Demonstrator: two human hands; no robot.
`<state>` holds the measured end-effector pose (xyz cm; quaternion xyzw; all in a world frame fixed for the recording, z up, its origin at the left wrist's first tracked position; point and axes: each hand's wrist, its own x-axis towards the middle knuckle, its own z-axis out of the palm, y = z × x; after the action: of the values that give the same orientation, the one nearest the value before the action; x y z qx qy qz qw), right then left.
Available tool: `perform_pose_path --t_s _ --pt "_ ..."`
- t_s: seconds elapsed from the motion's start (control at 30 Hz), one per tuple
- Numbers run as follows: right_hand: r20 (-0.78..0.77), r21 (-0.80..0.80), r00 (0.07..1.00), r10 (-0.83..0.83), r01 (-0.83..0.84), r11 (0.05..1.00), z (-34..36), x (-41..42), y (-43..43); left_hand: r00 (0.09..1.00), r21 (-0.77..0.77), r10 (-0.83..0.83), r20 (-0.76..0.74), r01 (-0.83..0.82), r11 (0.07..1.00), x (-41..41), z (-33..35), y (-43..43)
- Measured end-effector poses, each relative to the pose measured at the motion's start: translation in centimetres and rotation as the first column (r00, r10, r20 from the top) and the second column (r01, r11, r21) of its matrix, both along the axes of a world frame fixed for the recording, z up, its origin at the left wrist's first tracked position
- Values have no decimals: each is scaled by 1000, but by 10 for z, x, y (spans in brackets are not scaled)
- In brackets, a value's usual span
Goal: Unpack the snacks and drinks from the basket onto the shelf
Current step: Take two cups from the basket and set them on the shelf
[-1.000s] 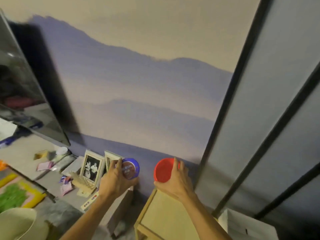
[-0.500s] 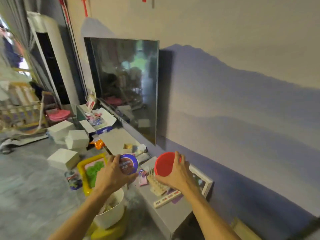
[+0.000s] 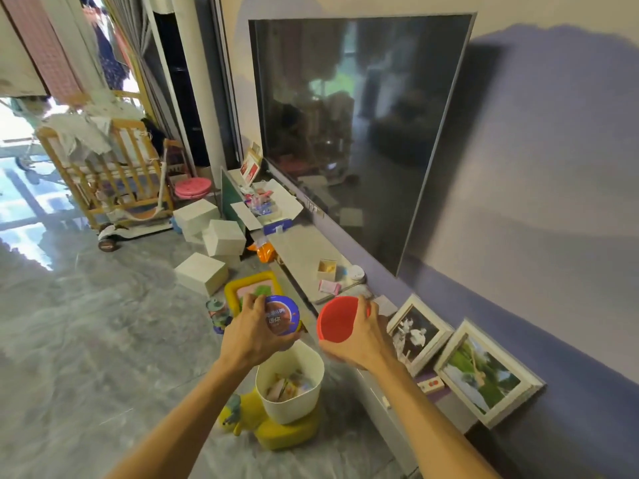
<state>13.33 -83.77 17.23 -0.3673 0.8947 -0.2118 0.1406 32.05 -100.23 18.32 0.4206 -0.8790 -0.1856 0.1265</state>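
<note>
— What are your hands doing?

— Both arms are stretched forward at about the same height. My left hand (image 3: 254, 335) has its grip curled round a blue snack tub (image 3: 280, 319), printed end facing me. My right hand (image 3: 359, 335) has its grip wrapped round a red tub (image 3: 333, 321) from the right side, fingers over its top edge. The two tubs are near each other but apart.

— And the basket?

— The white basket (image 3: 294, 409) is right below my hands, perched on a yellow toy (image 3: 276, 435) on the floor. Some packets (image 3: 287, 387) lie in the bottom; I cannot tell how many.

— Where is the shelf?

— The low grey shelf (image 3: 301, 250) runs along the wall under the television (image 3: 359, 126), to the right of the basket. A small open box and other bits lie on it beyond my right hand. Nearer me, two picture frames (image 3: 420, 335) lean against the wall on it.

— Anything else around?

— White boxes (image 3: 202, 273) sit on the floor to the left, with a wooden cot (image 3: 103, 174) further back.
</note>
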Motion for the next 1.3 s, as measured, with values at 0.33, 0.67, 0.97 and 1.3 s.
perform_pose_path --t_s 0.33,0.67,0.97,1.3 --pt "192 83 978 -80 66 994 -114 -29 -100 976 134 -72 207 45 990 -63 -101 -97" --pt "216 191 948 -233 193 962 -260 -41 -161 958 322 -190 215 114 940 -108 -280 -173" --pt "220 253 920 -324 266 930 -405 -7 -205 891 314 -345 295 251 916 -108 -443 -227" --pt "131 405 948 -290 215 889 -473 11 -216 798 224 -473 375 417 881 -103 -506 -246"
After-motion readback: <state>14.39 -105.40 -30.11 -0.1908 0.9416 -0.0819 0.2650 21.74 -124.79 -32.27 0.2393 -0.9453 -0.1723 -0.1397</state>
